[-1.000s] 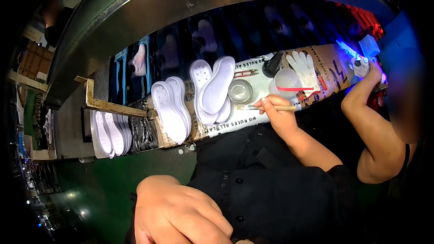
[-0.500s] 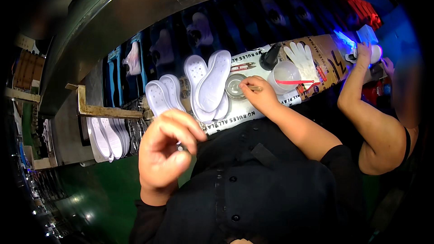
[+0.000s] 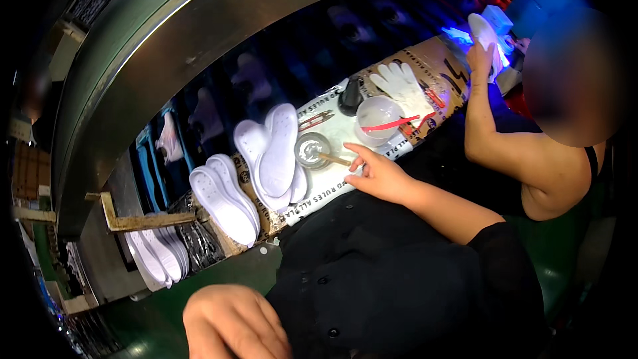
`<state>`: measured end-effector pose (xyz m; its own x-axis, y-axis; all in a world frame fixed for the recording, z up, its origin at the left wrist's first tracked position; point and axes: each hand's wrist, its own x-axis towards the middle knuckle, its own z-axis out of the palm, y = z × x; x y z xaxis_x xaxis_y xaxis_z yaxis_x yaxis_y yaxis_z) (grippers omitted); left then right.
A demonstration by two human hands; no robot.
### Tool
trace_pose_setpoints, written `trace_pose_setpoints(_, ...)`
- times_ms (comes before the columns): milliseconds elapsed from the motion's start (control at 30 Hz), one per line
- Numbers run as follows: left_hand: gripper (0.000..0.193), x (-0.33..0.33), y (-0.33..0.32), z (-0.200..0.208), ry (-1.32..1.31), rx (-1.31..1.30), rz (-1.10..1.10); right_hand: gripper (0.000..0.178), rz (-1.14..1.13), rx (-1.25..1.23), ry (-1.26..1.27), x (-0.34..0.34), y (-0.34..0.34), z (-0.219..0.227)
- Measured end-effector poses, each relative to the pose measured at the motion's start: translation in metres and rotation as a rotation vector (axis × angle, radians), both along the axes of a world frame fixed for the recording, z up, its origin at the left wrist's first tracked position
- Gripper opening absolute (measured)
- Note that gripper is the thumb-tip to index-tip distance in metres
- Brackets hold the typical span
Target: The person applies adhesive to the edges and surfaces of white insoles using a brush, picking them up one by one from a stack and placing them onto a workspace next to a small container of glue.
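Observation:
My right hand (image 3: 380, 174) is open beside the round glass jar (image 3: 304, 161), its thumb and forefinger spread apart. Between them lies the end of a brush-like stick (image 3: 337, 159), which leans out of the jar; I see no grip on it. At the lower edge my left hand (image 3: 232, 322) hangs with its back up and fingers stretched downward, holding nothing that I can see; its fingertips are cut off. Left of the jar, white perforated shoe soles (image 3: 279, 149) lie stacked, with another stack of white soles (image 3: 226, 203) farther left.
Behind the jar lie red-handled snips (image 3: 316, 120), a black cone-shaped object (image 3: 350, 98), a whitish tub (image 3: 379, 119) with a red stick across it, and a white glove (image 3: 401, 86). More soles (image 3: 156, 259) stand beyond a wooden bracket (image 3: 146, 221). A co-worker's arm (image 3: 495, 136) reaches in at right.
My right hand has let go of the stick and drawn back from the jar. My left hand has dropped toward the lower edge. The view has shifted; the co-worker now lifts a white sole.

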<state>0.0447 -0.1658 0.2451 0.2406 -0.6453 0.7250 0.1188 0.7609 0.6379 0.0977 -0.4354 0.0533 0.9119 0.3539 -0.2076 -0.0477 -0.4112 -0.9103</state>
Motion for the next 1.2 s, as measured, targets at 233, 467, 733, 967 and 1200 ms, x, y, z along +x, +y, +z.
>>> trace_pose_setpoints(233,0.060,0.048,0.042,-0.133,0.092,1.419,1.726,0.043,-0.481,0.317,0.108,-0.021,-0.095,-0.023)
trace_pose_setpoints(467,0.056,0.080,0.037,-0.182,-0.145,1.905,1.503,0.046,-0.505,0.408,0.019,0.038,-0.103,-0.011)
trace_pose_setpoints(733,0.034,0.045,0.085,-0.150,0.620,1.248,1.307,0.012,-0.175,-0.221,-0.468,0.068,-0.065,0.015)
trace_pose_setpoints(967,0.034,-0.076,0.101,-0.134,0.944,1.199,0.966,0.014,-0.177,-0.221,-0.418,0.071,-0.075,0.022)
trace_pose_setpoints(1200,0.091,-0.115,0.044,-0.098,1.305,1.105,0.764,0.018,-0.286,0.068,-0.119,0.055,-0.093,0.011)
